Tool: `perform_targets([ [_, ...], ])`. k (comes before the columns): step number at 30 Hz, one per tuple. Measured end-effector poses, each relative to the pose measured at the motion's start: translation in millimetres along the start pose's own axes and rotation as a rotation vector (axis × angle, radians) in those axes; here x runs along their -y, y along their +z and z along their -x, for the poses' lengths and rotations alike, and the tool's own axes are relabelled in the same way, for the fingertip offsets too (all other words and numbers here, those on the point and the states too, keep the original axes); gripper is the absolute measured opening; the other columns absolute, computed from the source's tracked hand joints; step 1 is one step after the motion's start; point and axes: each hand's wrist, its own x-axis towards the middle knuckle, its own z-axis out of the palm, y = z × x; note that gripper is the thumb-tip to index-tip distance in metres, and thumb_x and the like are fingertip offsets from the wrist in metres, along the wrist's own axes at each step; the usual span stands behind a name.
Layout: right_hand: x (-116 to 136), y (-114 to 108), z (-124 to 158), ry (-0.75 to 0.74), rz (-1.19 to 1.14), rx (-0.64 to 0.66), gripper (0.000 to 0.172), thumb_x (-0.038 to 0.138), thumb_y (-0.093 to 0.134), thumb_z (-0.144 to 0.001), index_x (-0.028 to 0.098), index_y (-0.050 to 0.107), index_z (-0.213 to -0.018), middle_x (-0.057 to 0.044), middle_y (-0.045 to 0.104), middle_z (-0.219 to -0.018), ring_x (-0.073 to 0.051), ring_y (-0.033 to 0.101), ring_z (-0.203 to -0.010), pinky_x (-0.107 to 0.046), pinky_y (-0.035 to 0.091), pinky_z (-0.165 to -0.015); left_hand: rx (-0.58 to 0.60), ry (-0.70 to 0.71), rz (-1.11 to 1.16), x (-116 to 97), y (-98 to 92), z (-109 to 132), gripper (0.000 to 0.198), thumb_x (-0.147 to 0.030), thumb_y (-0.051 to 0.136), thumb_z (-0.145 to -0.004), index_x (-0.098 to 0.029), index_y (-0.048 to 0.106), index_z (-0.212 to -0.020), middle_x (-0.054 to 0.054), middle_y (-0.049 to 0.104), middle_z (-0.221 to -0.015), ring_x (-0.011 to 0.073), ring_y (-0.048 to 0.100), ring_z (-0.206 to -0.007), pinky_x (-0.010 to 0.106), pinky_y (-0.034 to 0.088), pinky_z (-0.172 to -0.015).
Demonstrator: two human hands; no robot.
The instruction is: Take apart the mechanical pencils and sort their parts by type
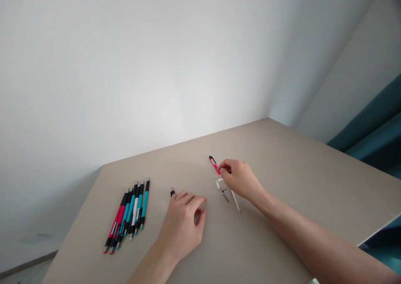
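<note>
Beige tabletop [282,171] is seen from above, pushed into a corner of plain white wall [156,67]. The right hand [239,177] is stretched out over the middle of the surface, and a red pen barrel [214,164] is pinched at its near end between the thumb and the fingertips, which are closed tight on it. The barrel's far end (tipped in black) is pointed away and to the left; whether it is lifted clear of the surface cannot be told.

Just beside and below that hand, loose pen parts are scattered on the tabletop: two small white pieces [218,184], a tiny dark piece [225,196] and a thin white refill [235,201], the last laid slantwise close by the wrist.

The left hand [184,223] is held palm down nearer the front edge, well to the left of these parts. Its fingers are curled loosely inward and the thumb is drawn in toward the fingertips. A short black pen piece [172,192] with a red spot at its end is seen sticking out past the knuckles on the far side; whether it is gripped or merely touched by the fingers cannot be told.

Further left, apart from both hands, a row of pens [130,213] is laid side by side and touching, with barrels in red, teal, white and black, all slanted the same way. At the right edge of the view a teal curtain [376,125] is visible beyond the tabletop.
</note>
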Motion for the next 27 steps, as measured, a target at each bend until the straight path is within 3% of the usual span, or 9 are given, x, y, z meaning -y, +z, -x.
perform_targets([
  [3, 0, 5, 3, -0.029, 0.025, 0.039, 0.022, 0.015, 0.048, -0.076, 0.020, 0.069, -0.075, -0.004, 0.069, -0.069, -0.014, 0.057, -0.059, -0.023, 0.033, -0.055, 0.005, -0.002, -0.038, 0, 2.0, -1, 0.021, -0.009, 0.053, -0.080, -0.022, 0.064, -0.092, 0.004, 0.062, -0.082, 0.0231, 0.054, -0.083, 0.040, 0.043, -0.077],
  [9, -3, 10, 3, -0.075, 0.088, 0.113, 0.024, 0.011, 0.047, -0.074, 0.020, 0.070, -0.072, -0.004, 0.069, -0.067, -0.015, 0.057, -0.058, -0.024, 0.032, -0.054, -0.160, -0.103, -0.133, 9, -3.3, -3, 0.022, -0.012, 0.054, -0.080, -0.018, 0.062, -0.099, 0.007, 0.059, -0.092, 0.0244, 0.054, -0.090, 0.040, 0.042, -0.080],
  [15, -1, 8, 3, -0.042, 0.054, 0.036, 0.022, 0.016, 0.047, -0.077, 0.021, 0.068, -0.074, -0.003, 0.069, -0.069, -0.015, 0.059, -0.062, -0.024, 0.034, -0.056, -0.016, -0.161, -0.220, 14, -7.8, -3, 0.014, -0.014, 0.053, -0.082, -0.021, 0.066, -0.084, 0.005, 0.062, -0.087, 0.0241, 0.057, -0.087, 0.040, 0.038, -0.077],
  [19, 2, 7, 3, -0.044, -0.030, -0.010, 0.022, 0.019, 0.048, -0.080, 0.021, 0.069, -0.084, -0.003, 0.070, -0.074, -0.016, 0.060, -0.065, -0.024, 0.037, -0.058, 0.056, -0.147, -0.218, 4, -1.1, -8, 0.019, -0.012, 0.050, -0.085, -0.020, 0.065, -0.078, 0.004, 0.064, -0.080, 0.0227, 0.059, -0.082, 0.040, 0.035, -0.075],
  [23, 2, 9, 3, -0.100, -0.084, -0.056, 0.025, 0.018, 0.048, -0.080, 0.020, 0.071, -0.089, -0.005, 0.072, -0.087, -0.018, 0.062, -0.077, -0.026, 0.041, -0.067, 0.096, -0.048, -0.184, -16, 12.4, -15, 0.023, -0.008, 0.048, -0.086, -0.020, 0.066, -0.078, 0.005, 0.064, -0.081, 0.0210, 0.059, -0.078, 0.037, 0.035, -0.072],
  [27, 0, 11, 1, -0.072, -0.204, -0.040, 0.020, 0.020, 0.050, -0.078, 0.020, 0.068, -0.086, -0.003, 0.070, -0.077, -0.016, 0.062, -0.070, -0.025, 0.043, -0.064, 0.084, 0.067, -0.144, -25, 21.1, -16, 0.027, -0.002, 0.045, -0.084, -0.020, 0.065, -0.087, 0.006, 0.063, -0.086, 0.0200, 0.058, -0.081, 0.036, 0.035, -0.071],
])
